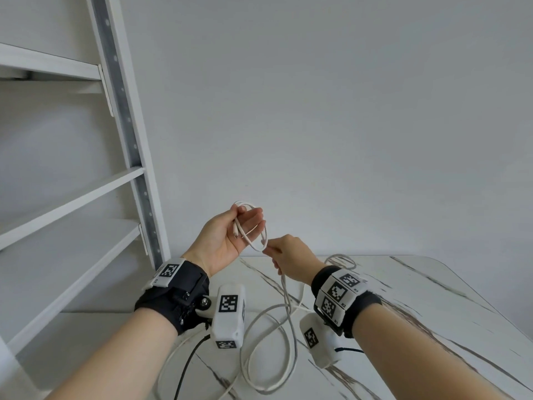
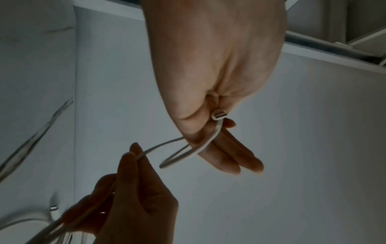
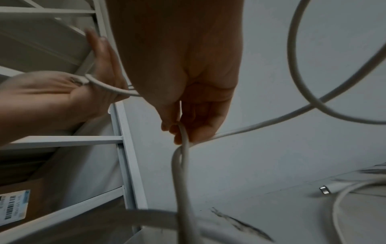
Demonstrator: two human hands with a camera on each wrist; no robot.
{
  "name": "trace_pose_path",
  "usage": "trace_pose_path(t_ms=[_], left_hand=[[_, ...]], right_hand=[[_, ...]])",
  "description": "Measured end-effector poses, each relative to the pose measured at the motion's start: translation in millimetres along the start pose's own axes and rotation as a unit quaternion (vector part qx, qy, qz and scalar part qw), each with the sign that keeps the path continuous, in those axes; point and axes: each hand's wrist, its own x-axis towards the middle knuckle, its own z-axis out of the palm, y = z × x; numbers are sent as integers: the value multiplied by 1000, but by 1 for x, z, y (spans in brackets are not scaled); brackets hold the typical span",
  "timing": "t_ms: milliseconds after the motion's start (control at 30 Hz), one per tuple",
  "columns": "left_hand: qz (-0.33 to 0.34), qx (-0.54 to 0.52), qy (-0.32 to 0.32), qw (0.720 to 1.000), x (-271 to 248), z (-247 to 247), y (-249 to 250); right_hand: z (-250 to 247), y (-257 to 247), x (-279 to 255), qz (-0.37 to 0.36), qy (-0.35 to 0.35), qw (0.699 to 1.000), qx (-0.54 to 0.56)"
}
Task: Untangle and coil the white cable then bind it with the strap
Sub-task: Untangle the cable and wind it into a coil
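My left hand (image 1: 220,241) is raised palm-up above the table's far edge. Its thumb pins a small loop of the white cable (image 1: 261,226) against the fingers, and the cable's connector end (image 1: 236,234) lies across the palm. The left wrist view shows that connector (image 2: 219,114) under the thumb and the loop (image 2: 183,156) hanging off the fingers. My right hand (image 1: 291,255) pinches the cable just right of the loop, also seen from the right wrist (image 3: 183,132). From there the cable drops in loose loops (image 1: 271,342) onto the table. No strap is visible.
The marble-patterned table (image 1: 418,298) spreads below and to the right. The cable's other metal plug (image 3: 324,189) lies on it. A white shelving unit (image 1: 86,197) stands close on the left, with a labelled cardboard box (image 3: 14,204) on a lower shelf. A plain wall is behind.
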Motion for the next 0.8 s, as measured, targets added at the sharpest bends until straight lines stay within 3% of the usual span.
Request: trace_pose_path(t_ms=[200, 400, 800], left_hand=[[46, 60, 6, 997, 8, -8, -9], [104, 125, 18, 987, 16, -13, -13], [140, 64, 25, 988, 14, -12, 6]], right_hand=[[1, -5, -3, -16, -64, 998, 19], [-3, -7, -5, -8, -76, 996, 49], [-1, 10, -6, 21, -92, 995, -12]])
